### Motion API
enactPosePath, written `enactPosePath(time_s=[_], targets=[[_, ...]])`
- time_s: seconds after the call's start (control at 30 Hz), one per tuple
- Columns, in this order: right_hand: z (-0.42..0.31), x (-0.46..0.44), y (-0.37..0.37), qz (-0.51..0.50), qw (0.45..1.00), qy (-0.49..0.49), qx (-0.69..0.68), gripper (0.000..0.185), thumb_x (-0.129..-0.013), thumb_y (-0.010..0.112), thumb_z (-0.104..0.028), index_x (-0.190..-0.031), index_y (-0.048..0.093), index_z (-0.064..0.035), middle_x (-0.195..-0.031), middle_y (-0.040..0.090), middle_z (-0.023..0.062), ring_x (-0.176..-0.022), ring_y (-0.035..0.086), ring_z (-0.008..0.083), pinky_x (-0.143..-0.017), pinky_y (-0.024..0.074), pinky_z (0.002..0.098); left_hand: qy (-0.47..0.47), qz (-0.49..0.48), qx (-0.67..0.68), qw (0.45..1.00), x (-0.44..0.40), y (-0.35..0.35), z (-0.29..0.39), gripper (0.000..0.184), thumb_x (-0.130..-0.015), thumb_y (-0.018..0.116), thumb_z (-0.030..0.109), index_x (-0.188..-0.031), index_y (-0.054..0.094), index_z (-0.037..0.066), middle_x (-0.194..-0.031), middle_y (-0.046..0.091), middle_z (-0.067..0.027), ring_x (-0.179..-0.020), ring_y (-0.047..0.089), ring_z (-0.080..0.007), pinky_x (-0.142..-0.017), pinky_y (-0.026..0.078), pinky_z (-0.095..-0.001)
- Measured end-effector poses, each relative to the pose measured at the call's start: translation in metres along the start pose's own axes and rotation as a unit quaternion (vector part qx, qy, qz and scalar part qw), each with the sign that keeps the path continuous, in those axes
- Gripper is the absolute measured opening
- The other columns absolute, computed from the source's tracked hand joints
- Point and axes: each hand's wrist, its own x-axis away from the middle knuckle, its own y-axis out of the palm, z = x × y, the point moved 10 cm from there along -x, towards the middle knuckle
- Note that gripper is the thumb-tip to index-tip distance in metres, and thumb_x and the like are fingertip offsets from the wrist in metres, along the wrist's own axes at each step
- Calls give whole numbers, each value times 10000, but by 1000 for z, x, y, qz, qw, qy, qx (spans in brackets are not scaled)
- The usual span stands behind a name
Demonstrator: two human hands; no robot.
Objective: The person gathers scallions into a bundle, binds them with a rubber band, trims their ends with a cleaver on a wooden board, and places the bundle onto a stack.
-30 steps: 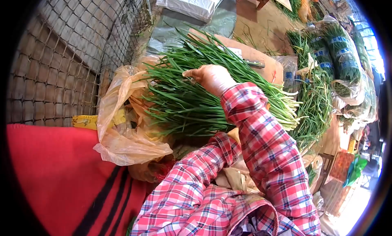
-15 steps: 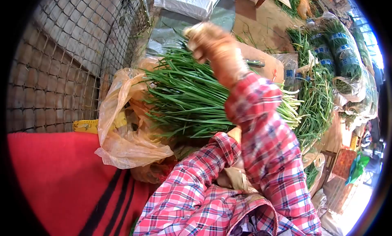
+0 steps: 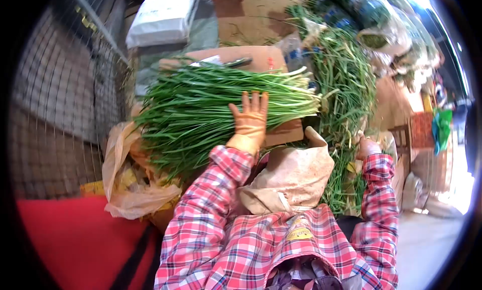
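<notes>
Wide-angle view from camera on person's head, facing forward and steeply down over plaid shirt (image 3: 256,242) at bottom edge. Corners fall to black. Left hand (image 3: 250,120) and green stalks (image 3: 193,109) close, near centre; right hand (image 3: 369,147) farther right. Wire mesh (image 3: 60,124) bows along left side; bagged bundles (image 3: 370,11) farther off, upper right.

- Left arm (image 3: 201,209), in a plaid sleeve, is extending forward in front of the body.
- Left hand (image 3: 251,122), wearing an orange glove (image 3: 245,142), is lying flat, back upward, its fingers (image 3: 255,101) spreading and pointing forward.
- Right arm (image 3: 379,204), also in plaid, is reaching out to the person's right, well apart from the left.
- Right hand (image 3: 369,147) is pointing forward; its fingers are showing too unclearly to tell their grip.
</notes>
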Motion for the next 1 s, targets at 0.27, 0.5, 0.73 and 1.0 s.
enactPosePath(time_s=[0.27, 0.5, 0.73, 1.0], targets=[[-184, 97, -57, 146, 863, -457, -157, 289, -857, 516, -270, -1139, 576, -289, -967, 629, 87, -879, 621, 270, -803, 487, 371, 24, -120, 89, 989, -18, -58, -5, 1133, -479, 844, 229, -1400, 191, 139, -1406, 300, -138, -1282, 303, -337, -992, 344, -439], [-330, 98, -34, 134, 827, -540, -81, 345, -791, 525, -120, -1122, 579, -198, -838, 637, 71, -832, 636, 260, -641, 512, 364, 38, 30, 148, 988, 12, -117, -40, 879, -573, 776, 115, -1339, 345, 112, -1312, 421, -173, -1203, 375, -401, -1030, 320, -404], [-297, 59, -58, 113, 820, -481, -290, 181, -684, 605, -149, -850, 678, -159, -828, 652, 75, -754, 625, 237, -658, 497, 345, -16, -46, 31, 998, 22, -109, -10, 1098, -505, 837, 266, -1396, 216, 105, -1424, 253, -158, -1320, 199, -374, -1053, 231, -493], [-207, -15, -37, -124, 359, -209, -901, 155, -832, 542, -117, -799, 641, -2, -674, 570, 77, -607, 529, 150, -633, 487, 298, -64, -69, -19, 995, 8, -60, -28, 1307, -457, 840, 418, -1427, 19, 112, -1479, 56, -143, -1350, 51, -390, -1043, 122, -582]])
